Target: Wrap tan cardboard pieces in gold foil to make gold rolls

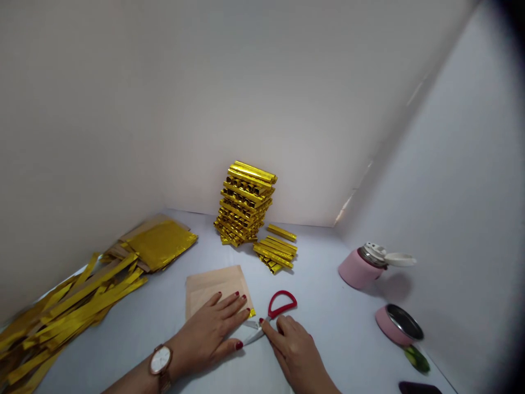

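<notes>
My left hand lies flat with fingers spread on a sheet of brown paper; a wristwatch is on that wrist. A small gold corner shows at the paper's right edge, beside the fingertips. Just to the right, a pair of scissors with a red handle lies on the table, its blades parted and pointing toward my left thumb. My right hand is closed over the scissors, forefinger stretched along near the blades. The second handle is hidden under that hand.
Gold foil tubes stand in a crisscross stack at the back, with several loose tubes beside it. Gold sheets and cut strips cover the left. A pink flask and pink steel bowl are at right.
</notes>
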Available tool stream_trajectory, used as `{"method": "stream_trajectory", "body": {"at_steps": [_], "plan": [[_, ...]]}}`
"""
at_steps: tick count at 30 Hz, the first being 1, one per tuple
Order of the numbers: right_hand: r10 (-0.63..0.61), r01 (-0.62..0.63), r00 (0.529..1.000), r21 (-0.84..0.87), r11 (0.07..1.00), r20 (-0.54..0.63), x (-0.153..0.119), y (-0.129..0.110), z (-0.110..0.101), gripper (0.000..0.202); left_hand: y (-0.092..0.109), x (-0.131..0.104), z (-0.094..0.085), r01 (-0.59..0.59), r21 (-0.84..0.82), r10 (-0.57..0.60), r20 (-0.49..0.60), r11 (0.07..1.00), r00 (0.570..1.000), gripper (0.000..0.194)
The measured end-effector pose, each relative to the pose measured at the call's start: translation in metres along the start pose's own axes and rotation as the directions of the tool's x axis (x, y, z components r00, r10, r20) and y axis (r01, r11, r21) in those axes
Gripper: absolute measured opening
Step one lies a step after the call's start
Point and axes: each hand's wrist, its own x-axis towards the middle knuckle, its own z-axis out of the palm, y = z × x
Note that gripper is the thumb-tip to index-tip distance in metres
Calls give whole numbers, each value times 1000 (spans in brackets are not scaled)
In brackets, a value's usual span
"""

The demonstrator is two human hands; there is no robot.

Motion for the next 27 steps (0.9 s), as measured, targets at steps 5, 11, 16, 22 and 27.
{"method": "stream_trajectory", "body": {"at_steps": [5, 11, 16, 22, 27], "plan": [[-4, 4, 1000, -13, 1000, -20, 0, 0, 3, 40, -15, -7, -1, 27, -44, -29, -48, 999, 998, 39], [-21, 21, 999, -7, 1000, -24, -1, 1, 3, 40, -21, -11, 5, -1, 3, 1, -117, 1000, 993, 45], [-37, 37, 999, -33, 999, -7, 2, 0, 4, 42, -14, -12, 2, 8, 23, -5, -105, 1000, 995, 51], [-39, 39, 999, -4, 999, 6, 10, -7, 7, 45, -8, -13, -7, 22, -3, -22, -36, 1000, 999, 42], [-20, 20, 999, -8, 1000, -31, 10, -7, 8, 46, -10, -14, -5, 0, -6, 0, -78, 1000, 997, 43]]}}
